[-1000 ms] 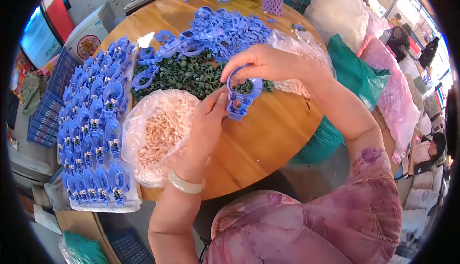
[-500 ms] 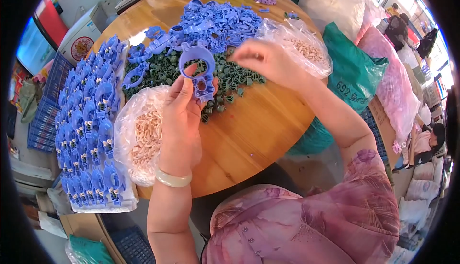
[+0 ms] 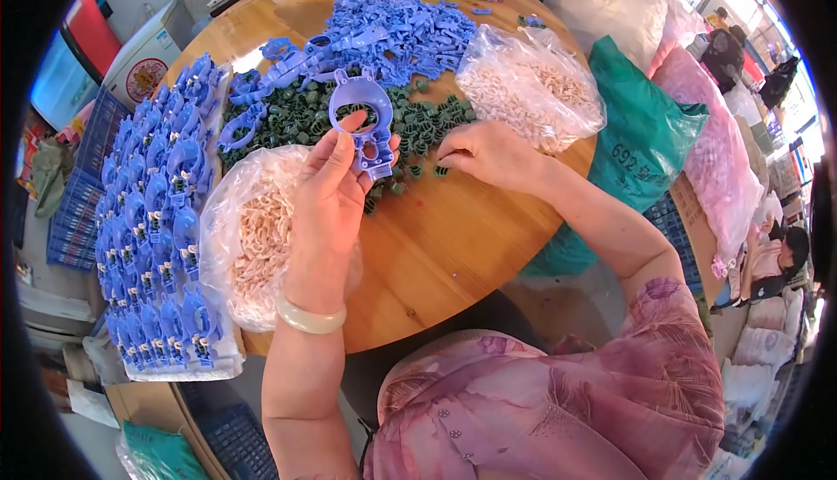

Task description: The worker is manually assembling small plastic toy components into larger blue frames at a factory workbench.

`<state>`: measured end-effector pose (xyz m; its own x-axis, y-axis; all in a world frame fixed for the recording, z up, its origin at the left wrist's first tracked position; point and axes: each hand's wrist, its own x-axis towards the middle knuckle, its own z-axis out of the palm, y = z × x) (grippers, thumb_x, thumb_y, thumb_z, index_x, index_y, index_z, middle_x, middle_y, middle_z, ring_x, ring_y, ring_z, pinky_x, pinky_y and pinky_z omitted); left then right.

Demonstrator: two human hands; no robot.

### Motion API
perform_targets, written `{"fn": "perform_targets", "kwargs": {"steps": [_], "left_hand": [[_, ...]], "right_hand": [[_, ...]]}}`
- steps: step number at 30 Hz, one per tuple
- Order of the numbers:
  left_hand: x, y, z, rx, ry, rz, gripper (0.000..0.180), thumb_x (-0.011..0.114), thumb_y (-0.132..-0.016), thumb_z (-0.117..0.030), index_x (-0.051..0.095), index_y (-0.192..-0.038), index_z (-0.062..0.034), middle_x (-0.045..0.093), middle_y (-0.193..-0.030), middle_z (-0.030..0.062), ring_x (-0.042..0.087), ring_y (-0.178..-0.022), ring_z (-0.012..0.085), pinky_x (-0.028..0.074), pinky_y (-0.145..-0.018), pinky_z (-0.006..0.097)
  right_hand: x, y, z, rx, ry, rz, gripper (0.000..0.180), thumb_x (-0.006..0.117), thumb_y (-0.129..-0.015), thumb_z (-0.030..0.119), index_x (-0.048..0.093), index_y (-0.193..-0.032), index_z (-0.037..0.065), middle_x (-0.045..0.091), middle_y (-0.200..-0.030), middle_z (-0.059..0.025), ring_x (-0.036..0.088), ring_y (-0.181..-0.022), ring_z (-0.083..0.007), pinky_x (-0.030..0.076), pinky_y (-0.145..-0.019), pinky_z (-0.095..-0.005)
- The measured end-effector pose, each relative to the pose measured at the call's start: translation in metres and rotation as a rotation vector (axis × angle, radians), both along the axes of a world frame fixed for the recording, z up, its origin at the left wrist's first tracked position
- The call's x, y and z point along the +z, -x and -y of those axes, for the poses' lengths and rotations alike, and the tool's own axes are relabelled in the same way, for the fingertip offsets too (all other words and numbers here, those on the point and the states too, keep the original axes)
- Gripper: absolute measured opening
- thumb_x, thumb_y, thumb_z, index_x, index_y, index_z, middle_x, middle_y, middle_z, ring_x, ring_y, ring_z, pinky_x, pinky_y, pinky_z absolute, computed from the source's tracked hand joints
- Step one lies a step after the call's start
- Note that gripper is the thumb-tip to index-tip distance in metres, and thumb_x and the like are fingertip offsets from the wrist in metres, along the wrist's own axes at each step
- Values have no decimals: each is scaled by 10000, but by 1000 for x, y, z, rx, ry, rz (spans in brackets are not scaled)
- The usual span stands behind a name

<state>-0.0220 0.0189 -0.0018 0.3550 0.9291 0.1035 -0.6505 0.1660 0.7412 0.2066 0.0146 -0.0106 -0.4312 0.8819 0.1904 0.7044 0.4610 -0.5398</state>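
Upright in my left hand is a blue plastic piece with a big round ring above a smaller pierced lower part. My thumb and fingers grip it, one fingertip showing through the ring. At the right edge of a heap of small dark green plastic parts, my right hand is closed in a pinch. A small green part shows at its fingertips. Behind the green heap lies a pile of loose blue plastic pieces.
Clear bags of small beige pieces lie by my left forearm and at the table's right. Rows of blue assemblies stand on a white board at the left. Green sacks and pink sacks crowd the right side.
My right hand has come down and toward me, from above the piles to the green heap's edge, and its fingers have closed. The blue piece stays in my left hand.
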Motion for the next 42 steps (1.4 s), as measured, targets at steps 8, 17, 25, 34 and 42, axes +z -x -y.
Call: {"fn": "perform_targets", "kwargs": {"steps": [8, 17, 25, 34, 42], "left_hand": [[1, -1, 2, 0, -5, -32, 333, 501, -919, -161, 493, -1185, 39, 584, -1081, 146, 606, -975, 285, 502, -822, 360], [1, -2, 3, 2, 2, -31, 328, 515, -912, -158, 500, -1175, 38, 597, -1058, 141, 610, -977, 267, 509, -809, 336], [0, -3, 3, -9, 15, 28, 330, 513, -904, -110, 481, -1204, 24, 590, -1086, 166, 590, -1021, 282, 496, -855, 354], [-5, -8, 3, -99, -32, 153, 428, 522, -870, -22, 410, -1283, 4, 504, -1230, 171, 503, -1144, 319, 462, -933, 402], [-10, -13, 12, -145, -6, 194, 447, 522, -860, 0, 407, -1292, 0, 508, -1237, 125, 540, -1092, 226, 465, -924, 367]], "right_hand": [[10, 0, 10, -81, 130, -16, 212, 577, -782, 204, 651, -881, 32, 640, -821, -148, 612, -783, -303, 472, -691, -386], [-3, 6, 27, -37, -197, -43, 116, 628, -777, 142, 591, -852, 61, 577, -797, -72, 590, -733, -243, 472, -631, -335], [-14, 9, 25, -28, -323, 65, 92, 635, -755, 105, 591, -827, 69, 541, -809, -59, 575, -752, -258, 474, -637, -349], [11, 12, 27, -104, -168, -586, 81, 646, -760, -20, 639, -828, 21, 592, -895, -76, 572, -739, -150, 454, -629, -243], [33, 50, 24, 5, -635, -428, 125, 696, -691, 20, 623, -791, 43, 579, -819, -60, 595, -721, -221, 485, -595, -297]]}}
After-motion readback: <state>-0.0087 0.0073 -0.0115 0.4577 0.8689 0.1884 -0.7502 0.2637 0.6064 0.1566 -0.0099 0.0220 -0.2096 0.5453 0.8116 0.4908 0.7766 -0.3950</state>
